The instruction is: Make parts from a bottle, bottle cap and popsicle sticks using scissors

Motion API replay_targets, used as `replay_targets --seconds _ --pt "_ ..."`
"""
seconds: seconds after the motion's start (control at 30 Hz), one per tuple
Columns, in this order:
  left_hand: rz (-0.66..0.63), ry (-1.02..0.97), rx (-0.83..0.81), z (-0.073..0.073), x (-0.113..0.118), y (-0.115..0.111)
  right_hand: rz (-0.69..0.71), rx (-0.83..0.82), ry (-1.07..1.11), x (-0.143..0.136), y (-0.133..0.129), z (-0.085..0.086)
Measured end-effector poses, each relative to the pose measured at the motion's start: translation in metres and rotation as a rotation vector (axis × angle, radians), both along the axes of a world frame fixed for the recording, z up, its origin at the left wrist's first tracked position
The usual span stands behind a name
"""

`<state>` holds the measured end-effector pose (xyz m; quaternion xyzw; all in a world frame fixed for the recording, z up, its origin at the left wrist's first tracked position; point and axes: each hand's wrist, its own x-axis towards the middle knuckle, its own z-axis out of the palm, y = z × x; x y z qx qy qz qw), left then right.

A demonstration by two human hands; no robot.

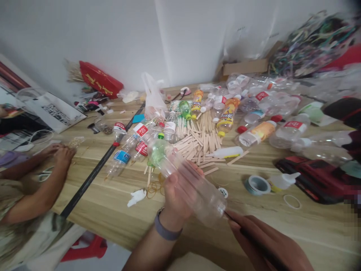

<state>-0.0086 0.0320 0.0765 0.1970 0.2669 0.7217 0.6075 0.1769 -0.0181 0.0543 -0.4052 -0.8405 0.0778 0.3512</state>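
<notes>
My left hand (179,194) is wrapped round a clear plastic bottle (194,188), which lies tilted with one end toward me on the right. A green plastic bottle part (158,152) shows near its far end; whether the two are joined I cannot tell. My right hand (270,241) is closed on a dark, slim tool (245,229). Its thin tip meets the near end of the bottle, and I cannot tell whether it goes in. Flat wooden sticks (201,145) lie spread beyond my left hand. Rubber bands (155,188) and a crumpled white piece (137,197) are left of it.
Several plastic bottles (291,130) crowd the table's right and back. A tape roll (257,185), a glue bottle (283,180) and a red-black case (313,178) stand at right. A black strip (93,177) crosses the left side, where another person's hands (63,152) work.
</notes>
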Motion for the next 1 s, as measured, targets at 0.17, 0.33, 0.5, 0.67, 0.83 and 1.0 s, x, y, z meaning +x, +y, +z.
replay_targets --seconds 0.17,0.33,0.5,0.67,0.83,1.0 --pt "0.074 -0.094 -0.035 0.0 0.001 -0.002 -0.023 0.153 -0.014 -0.004 0.001 -0.002" --pt "0.094 -0.089 -0.05 -0.003 0.002 -0.002 -0.061 0.214 -0.083 -0.004 0.003 -0.002" --pt "0.099 -0.025 -0.139 0.002 0.004 -0.001 -0.054 0.195 -0.093 -0.005 0.003 0.006" --pt "0.069 -0.117 -0.409 0.016 0.008 -0.002 -0.048 0.266 -0.177 -0.006 0.005 0.017" --pt "0.033 -0.053 -0.446 0.02 0.01 -0.003 0.022 0.256 -0.311 -0.004 0.011 0.032" --pt "0.078 -0.009 -0.445 0.02 0.009 -0.002 0.089 -0.033 -0.135 -0.006 0.017 0.031"
